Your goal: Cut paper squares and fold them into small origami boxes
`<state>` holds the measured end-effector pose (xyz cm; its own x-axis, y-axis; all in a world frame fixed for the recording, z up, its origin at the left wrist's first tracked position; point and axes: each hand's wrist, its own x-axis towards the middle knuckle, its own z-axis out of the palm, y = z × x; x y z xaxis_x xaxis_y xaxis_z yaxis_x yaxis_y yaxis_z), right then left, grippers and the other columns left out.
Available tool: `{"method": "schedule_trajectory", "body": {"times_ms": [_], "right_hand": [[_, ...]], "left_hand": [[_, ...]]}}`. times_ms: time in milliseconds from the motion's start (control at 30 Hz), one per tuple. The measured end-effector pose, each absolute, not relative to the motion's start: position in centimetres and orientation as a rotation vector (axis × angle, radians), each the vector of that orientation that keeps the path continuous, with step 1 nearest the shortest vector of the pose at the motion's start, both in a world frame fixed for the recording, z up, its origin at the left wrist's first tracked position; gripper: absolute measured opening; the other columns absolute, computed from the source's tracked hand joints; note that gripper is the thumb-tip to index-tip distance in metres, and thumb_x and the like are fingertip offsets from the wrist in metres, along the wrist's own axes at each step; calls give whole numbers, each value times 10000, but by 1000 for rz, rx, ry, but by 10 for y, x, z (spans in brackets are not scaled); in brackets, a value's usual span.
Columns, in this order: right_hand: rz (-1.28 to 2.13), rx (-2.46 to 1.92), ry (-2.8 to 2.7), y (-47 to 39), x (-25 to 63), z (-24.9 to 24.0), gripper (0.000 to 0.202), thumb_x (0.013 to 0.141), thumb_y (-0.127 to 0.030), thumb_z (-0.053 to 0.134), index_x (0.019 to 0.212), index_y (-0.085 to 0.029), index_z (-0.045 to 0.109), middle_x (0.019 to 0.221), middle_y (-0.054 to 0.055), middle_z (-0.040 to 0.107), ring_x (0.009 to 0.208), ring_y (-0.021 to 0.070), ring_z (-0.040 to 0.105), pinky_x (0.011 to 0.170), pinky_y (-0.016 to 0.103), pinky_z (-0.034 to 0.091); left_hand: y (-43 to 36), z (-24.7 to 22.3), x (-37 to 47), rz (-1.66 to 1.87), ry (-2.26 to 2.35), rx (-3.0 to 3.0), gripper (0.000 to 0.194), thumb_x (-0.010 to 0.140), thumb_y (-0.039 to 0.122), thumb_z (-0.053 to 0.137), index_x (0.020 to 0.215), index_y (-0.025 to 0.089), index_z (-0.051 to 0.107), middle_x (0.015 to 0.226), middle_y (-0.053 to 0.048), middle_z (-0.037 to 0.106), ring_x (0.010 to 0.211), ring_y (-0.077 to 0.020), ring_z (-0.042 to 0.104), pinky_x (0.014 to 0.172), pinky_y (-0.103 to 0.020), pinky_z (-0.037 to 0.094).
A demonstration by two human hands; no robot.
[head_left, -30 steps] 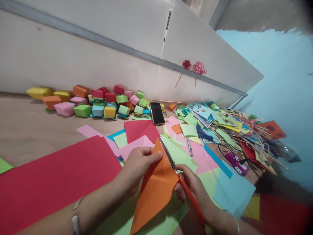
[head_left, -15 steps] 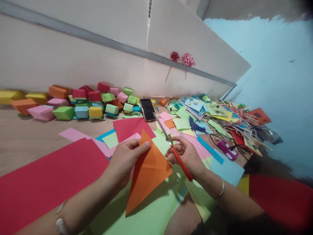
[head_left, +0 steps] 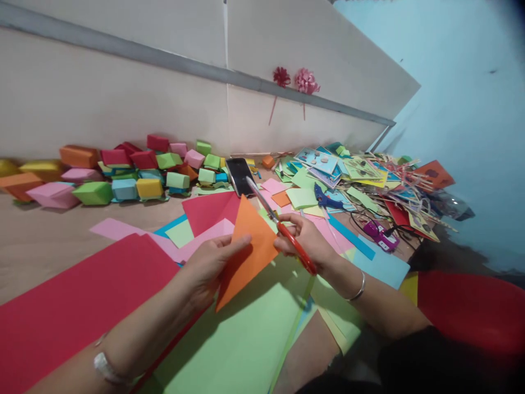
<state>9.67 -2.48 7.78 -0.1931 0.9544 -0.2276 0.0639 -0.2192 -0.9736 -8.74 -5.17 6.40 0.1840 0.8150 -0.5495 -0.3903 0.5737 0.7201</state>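
My left hand (head_left: 211, 265) pinches the left side of an orange paper piece (head_left: 250, 249), its thumb on top. The piece has a pointed top and a pointed lower end, and it hangs over a large light green sheet (head_left: 229, 334). My right hand (head_left: 303, 241) holds red-handled scissors (head_left: 297, 249) whose blades point up and left, beside the paper's upper right edge. Fingers of my right hand also touch the paper's right corner. A large red sheet (head_left: 90, 306) lies under and left of my left forearm.
Small folded paper blocks (head_left: 123, 189) line the wall at left. Beyond my hands lies a black phone (head_left: 241, 175). At right are a blue glue gun (head_left: 328, 200), a purple socket block (head_left: 381, 235) with cables, and piled cards and sticks (head_left: 361, 172).
The orange paper has turned and now shows a flatter face. My right hand has shifted left with the scissors, and its fingers have come to the paper's corner. The camera view has shifted slightly.
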Motion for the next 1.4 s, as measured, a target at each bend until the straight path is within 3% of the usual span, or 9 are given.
{"method": "schedule_trajectory", "body": {"times_ms": [200,367,500,600,800,967,1200,1333,1400], "right_hand": [[1318,-1345,-1277,-16,108,88,370,611,-196,688,928,-199,497,522,-115,501,426,56,426,409,178,307],[1255,-1367,-1259,-5,116,79,409,595,-192,703,959,-183,518,527,-108,514,437,62,439,425,185,334],[1075,-1283,-1237,8,123,68,532,576,-234,747,1055,-195,520,617,-71,622,488,95,543,493,218,434],[965,-1049,-1322,13,129,68,608,604,-237,765,1147,-247,494,814,-14,713,752,171,693,657,273,533],[1197,-832,-1595,8,131,72,654,559,-249,875,1111,-263,525,1044,71,720,1103,275,667,826,359,568],[1007,-893,-1641,5,121,60,627,535,-235,878,1079,-236,567,1061,60,689,1031,234,674,917,365,547],[925,-991,-1456,0,120,68,545,621,-181,785,1101,-242,533,800,-25,625,753,139,624,737,272,528],[1014,-1013,-1361,-10,118,78,589,575,-193,815,1086,-243,526,772,-39,621,714,132,609,674,252,505],[1113,-998,-1314,-14,114,79,599,559,-198,819,1076,-239,520,741,-52,621,652,120,594,626,247,496]], "left_hand": [[-49,58,-88,808,1057,553,413,797,47,663,1209,48,637,699,-116,729,539,-167,697,469,-188,563],[-45,73,-90,896,1153,507,778,812,-85,558,1503,214,360,696,-25,700,633,-220,756,531,-239,627],[-41,83,-98,872,1124,415,505,863,-81,489,1344,63,546,804,-148,748,625,-199,756,540,-187,621],[-37,88,-103,887,1078,246,404,881,-94,431,1255,-34,573,788,-192,751,575,-179,743,513,-153,604],[-35,93,-106,927,1031,125,362,906,-80,403,1226,-57,570,757,-193,749,539,-174,732,498,-152,601],[-38,97,-106,924,1016,120,348,923,-62,386,1217,-54,573,734,-178,746,535,-161,729,508,-139,595],[-42,105,-109,977,1031,199,272,924,-12,419,1104,-35,621,757,-173,733,612,-149,735,544,-134,585],[-43,97,-115,1108,1129,600,231,842,99,639,1064,99,703,686,-27,675,437,-45,539,352,-91,384],[-44,91,-115,1214,1214,843,309,723,220,805,1019,165,738,740,-8,682,544,-57,564,425,-91,404]]}}
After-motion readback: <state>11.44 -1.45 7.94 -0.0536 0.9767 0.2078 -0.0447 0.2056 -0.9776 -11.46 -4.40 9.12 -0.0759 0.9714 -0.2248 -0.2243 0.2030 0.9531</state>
